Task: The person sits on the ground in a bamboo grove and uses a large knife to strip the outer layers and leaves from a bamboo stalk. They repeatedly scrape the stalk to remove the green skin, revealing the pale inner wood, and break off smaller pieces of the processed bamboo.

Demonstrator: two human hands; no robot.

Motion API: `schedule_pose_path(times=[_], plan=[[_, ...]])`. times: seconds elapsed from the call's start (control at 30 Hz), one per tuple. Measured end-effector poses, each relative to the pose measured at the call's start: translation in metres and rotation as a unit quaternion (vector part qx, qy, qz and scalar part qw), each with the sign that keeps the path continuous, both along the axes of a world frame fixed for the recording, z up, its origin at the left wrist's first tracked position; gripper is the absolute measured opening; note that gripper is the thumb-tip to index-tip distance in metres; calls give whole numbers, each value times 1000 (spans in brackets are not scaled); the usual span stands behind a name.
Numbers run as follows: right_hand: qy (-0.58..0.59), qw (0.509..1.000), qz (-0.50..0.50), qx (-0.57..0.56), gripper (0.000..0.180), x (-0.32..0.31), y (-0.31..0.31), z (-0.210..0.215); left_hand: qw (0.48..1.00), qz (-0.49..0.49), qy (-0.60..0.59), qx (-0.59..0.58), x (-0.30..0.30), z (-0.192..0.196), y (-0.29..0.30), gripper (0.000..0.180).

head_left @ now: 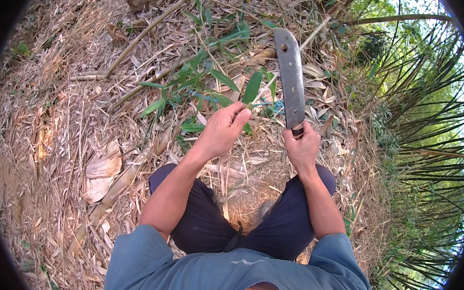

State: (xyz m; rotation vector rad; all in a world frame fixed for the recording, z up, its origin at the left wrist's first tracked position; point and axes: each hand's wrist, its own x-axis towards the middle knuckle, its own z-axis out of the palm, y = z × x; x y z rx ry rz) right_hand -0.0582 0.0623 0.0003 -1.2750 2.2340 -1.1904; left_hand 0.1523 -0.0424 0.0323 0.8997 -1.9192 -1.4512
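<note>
Nearest you are your blue-grey shirt (202,279) and your two bent knees in dark trousers (200,223), with one foot (265,208) partly seen between them. Your two hands are out ahead of the knees. Your left hand (223,127) is nearly closed, thumb and fingers pinching one leafy sprig (252,89), its broad leaf rising from the fingertips. Your right hand (303,144) is curled tightly around the handle of one machete (292,79), the blade pointing away from you, with one large hole near its tip. Under and around you, the ground (49,187) is thick with dry, straw-coloured leaves, too many to count. Two pale dry husks (103,162) lie off to your left. Beyond your hands are more green leaves (191,78) and blue cord (278,106). Farthest, on the right, stand many thin stalks (433,157) outdoors in daylight.
</note>
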Motion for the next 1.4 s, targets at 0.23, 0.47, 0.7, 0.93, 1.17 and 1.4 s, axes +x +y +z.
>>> schedule_pose_path(times=[0.23,0.47,0.7,0.93,1.17,1.4], plan=[[319,946,-15,-63,35,-14,-10,16,996,-4,-28,-79,-5,8,6,33],[307,950,18,-53,34,-4,-10,14,991,-13,-88,-104,-8,3,11,32],[294,955,8,-45,29,-6,-8,12,990,-12,-83,-114,-16,3,12,31],[284,957,-14,-60,32,-9,-8,8,986,-4,-104,-129,-17,0,17,26],[227,969,-19,-96,37,-10,-7,7,978,4,-101,-181,-30,2,20,25],[245,968,-35,-50,39,-14,-3,6,976,-6,-99,-196,-32,-5,20,22]])
